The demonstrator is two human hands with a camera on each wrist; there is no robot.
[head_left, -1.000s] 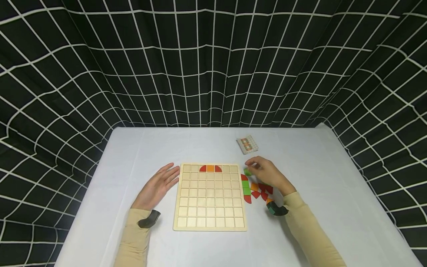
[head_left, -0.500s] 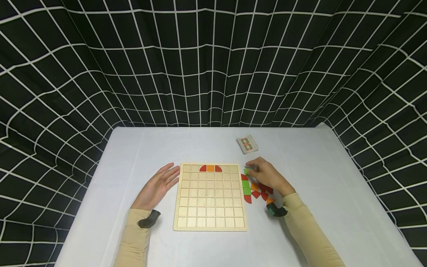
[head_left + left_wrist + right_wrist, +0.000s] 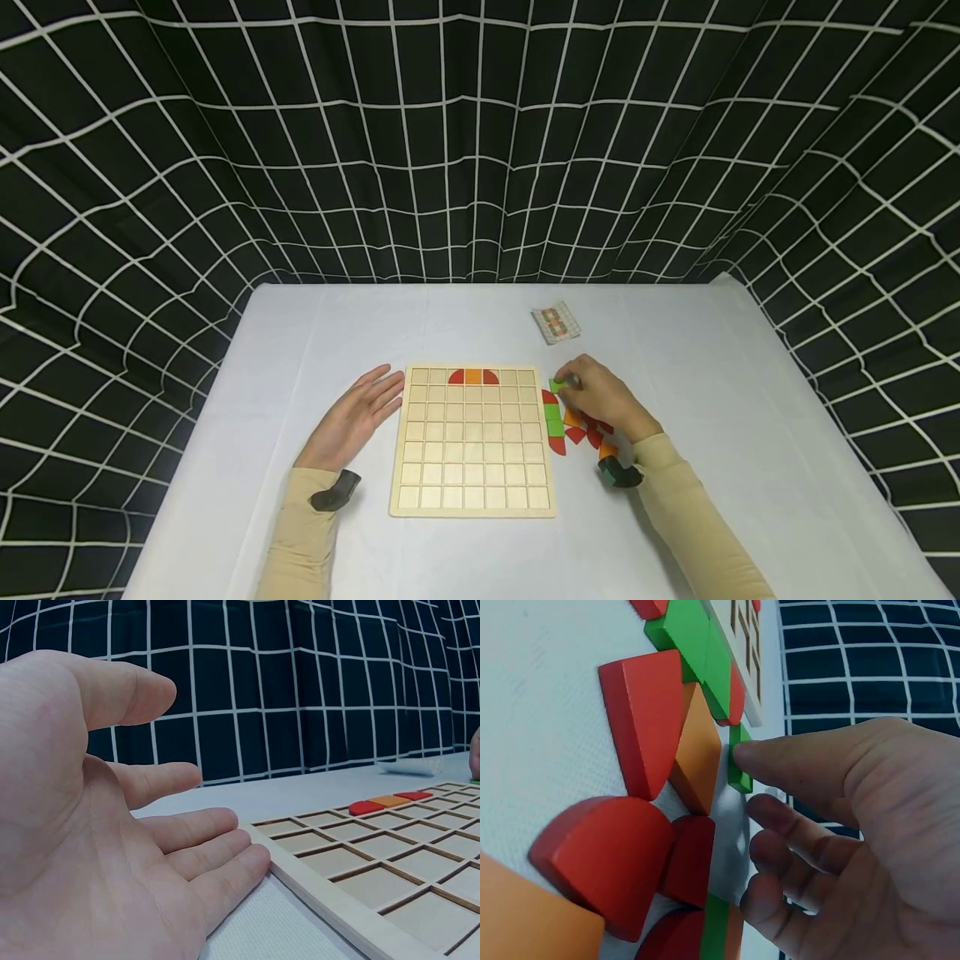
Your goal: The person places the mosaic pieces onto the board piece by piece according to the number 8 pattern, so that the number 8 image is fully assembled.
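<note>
Nearest you, your left hand (image 3: 352, 421) lies flat and relaxed on the white tablecloth (image 3: 712, 417), fingertips just beside the wooden grid board (image 3: 472, 442), holding nothing. Right of the board, your right hand (image 3: 603, 397) pinches a small green block (image 3: 556, 385) by thumb and forefinger, just off the board's far right corner. Loose red, orange and green pieces (image 3: 573, 429) crowd under the palm, hemming that block in. Farther on, two red quarter-rounds flanking an orange square (image 3: 473, 377) fill the board's far row. Beyond lies a pattern card (image 3: 557, 323).
</note>
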